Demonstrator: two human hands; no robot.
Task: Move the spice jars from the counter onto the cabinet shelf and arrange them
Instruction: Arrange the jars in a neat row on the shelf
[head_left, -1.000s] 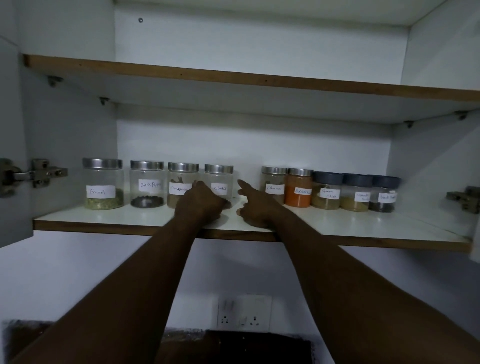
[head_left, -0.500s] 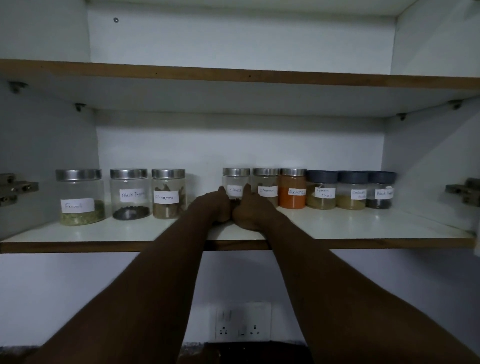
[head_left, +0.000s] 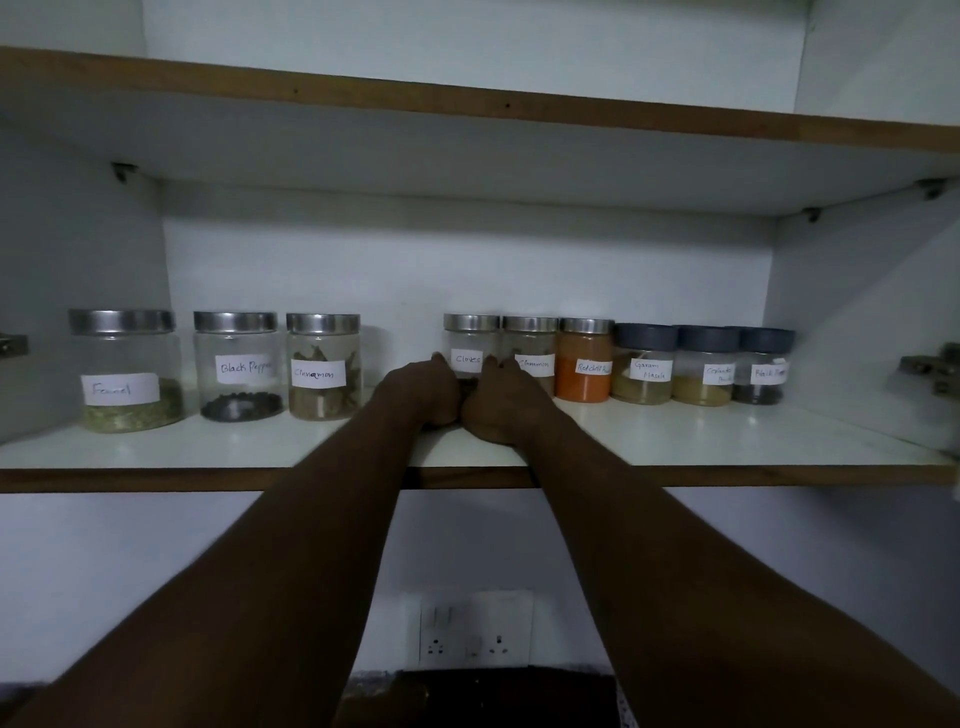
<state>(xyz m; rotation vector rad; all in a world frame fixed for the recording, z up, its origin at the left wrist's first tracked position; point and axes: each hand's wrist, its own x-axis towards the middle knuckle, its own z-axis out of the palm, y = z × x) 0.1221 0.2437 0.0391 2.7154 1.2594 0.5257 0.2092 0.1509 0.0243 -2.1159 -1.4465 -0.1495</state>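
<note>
Left hand (head_left: 421, 389): grip curled round Cloves jar (head_left: 470, 345); right hand (head_left: 506, 410) touches it, grip unclear; smaller Cinnamon jar (head_left: 532, 353) just beside.

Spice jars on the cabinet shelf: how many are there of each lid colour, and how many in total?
Silver-lidded jars: 6 (Fennel, Black Pepper, Cinnamon, Cloves, small Cinnamon, Red Chilli)
Dark-lidded jars: 3 (Garam Masala, Coriander, small Black Pepper)
Total: 9
</note>
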